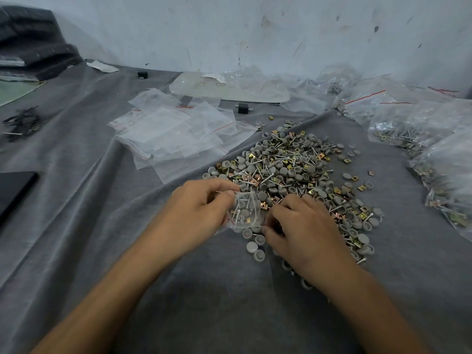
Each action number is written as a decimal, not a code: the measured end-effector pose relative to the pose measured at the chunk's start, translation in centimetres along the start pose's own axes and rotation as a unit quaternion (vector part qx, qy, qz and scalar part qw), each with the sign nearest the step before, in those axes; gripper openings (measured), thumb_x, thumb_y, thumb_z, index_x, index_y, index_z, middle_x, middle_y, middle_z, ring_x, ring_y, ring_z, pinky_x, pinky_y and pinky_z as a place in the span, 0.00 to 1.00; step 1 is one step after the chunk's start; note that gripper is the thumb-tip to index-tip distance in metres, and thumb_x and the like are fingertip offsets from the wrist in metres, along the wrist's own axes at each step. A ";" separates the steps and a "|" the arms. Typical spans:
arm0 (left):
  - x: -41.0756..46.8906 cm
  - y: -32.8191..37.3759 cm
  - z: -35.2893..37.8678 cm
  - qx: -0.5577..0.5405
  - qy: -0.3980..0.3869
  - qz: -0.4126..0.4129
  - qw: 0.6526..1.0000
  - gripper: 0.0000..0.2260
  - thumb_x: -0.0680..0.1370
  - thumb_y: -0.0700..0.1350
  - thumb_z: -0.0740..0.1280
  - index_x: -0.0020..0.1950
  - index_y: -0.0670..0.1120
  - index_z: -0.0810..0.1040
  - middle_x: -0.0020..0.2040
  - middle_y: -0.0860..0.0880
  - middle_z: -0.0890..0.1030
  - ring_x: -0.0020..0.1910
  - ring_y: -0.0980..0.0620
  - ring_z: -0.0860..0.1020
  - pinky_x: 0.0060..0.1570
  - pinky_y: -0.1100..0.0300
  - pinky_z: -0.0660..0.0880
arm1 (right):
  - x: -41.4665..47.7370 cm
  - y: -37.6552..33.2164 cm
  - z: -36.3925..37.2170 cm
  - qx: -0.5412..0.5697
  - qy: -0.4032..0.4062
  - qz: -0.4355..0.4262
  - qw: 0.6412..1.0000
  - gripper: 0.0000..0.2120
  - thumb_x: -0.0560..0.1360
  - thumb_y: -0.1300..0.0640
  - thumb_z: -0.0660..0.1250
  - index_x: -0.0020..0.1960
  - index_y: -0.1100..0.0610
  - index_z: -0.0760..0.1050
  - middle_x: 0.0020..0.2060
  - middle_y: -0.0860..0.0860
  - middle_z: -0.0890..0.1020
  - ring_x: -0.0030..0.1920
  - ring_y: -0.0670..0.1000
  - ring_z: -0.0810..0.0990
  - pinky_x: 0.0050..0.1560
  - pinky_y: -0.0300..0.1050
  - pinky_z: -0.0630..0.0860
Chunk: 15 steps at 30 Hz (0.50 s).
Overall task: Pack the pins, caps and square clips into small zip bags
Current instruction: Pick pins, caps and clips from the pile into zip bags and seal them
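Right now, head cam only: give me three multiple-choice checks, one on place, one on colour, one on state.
1. Where do the empty zip bags lie relative to the parts pile? A left of it; B on it; C under it.
2. The caps are: A red; B grey; C blue.
3. The small bag in the left hand is: A empty; B laid down sealed; C partly filled.
Key: 1 A, they are spread out left of the pile; 2 B, grey domes throughout; 3 C, parts show through its plastic.

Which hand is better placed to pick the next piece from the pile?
Right. The right hand lies on the pile, while the left hand holds the small zip bag.
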State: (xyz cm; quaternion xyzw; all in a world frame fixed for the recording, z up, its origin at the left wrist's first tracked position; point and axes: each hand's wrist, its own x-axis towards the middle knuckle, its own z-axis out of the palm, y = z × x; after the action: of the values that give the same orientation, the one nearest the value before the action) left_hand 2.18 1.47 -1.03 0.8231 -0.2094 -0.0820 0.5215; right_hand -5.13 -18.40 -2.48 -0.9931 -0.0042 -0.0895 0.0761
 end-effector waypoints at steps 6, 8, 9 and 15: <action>-0.1 0.1 0.0 0.001 0.002 0.001 1.000 0.11 0.77 0.55 0.63 0.54 0.58 0.83 0.30 0.53 0.82 0.25 0.62 0.73 0.27 0.69 0.69 | 0.1 0.2 0.1 0.006 -0.016 0.007 1.000 0.12 0.80 0.40 0.61 0.56 0.46 0.75 0.56 0.46 0.71 0.59 0.50 0.67 0.62 0.48 0.68; -0.1 0.1 0.0 0.000 0.001 0.002 1.000 0.11 0.77 0.55 0.62 0.54 0.58 0.83 0.30 0.52 0.82 0.25 0.62 0.73 0.28 0.68 0.69 | 0.0 0.3 0.2 0.009 -0.016 0.000 1.000 0.13 0.80 0.41 0.60 0.57 0.47 0.76 0.59 0.46 0.70 0.60 0.51 0.66 0.64 0.48 0.67; -0.1 0.1 0.1 0.000 0.001 0.002 1.000 0.11 0.77 0.55 0.62 0.54 0.58 0.83 0.30 0.52 0.81 0.25 0.62 0.73 0.28 0.68 0.69 | 0.0 0.4 0.2 0.008 -0.021 -0.003 1.000 0.13 0.81 0.42 0.60 0.57 0.48 0.75 0.60 0.46 0.70 0.60 0.51 0.66 0.64 0.48 0.67; -0.1 -0.1 -0.1 0.014 0.001 0.008 1.000 0.09 0.80 0.52 0.63 0.55 0.58 0.83 0.30 0.53 0.81 0.25 0.63 0.73 0.28 0.69 0.69 | 0.3 0.5 -0.1 0.114 0.081 0.029 0.990 0.11 0.81 0.46 0.55 0.51 0.50 0.72 0.46 0.44 0.75 0.49 0.46 0.70 0.50 0.46 0.69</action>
State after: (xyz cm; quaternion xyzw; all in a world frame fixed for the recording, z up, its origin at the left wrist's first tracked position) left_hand 2.17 1.56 -1.08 0.8287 -0.2164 -0.0740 0.5109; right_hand -4.86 -18.95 -2.47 -0.9672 0.0205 -0.1659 0.1912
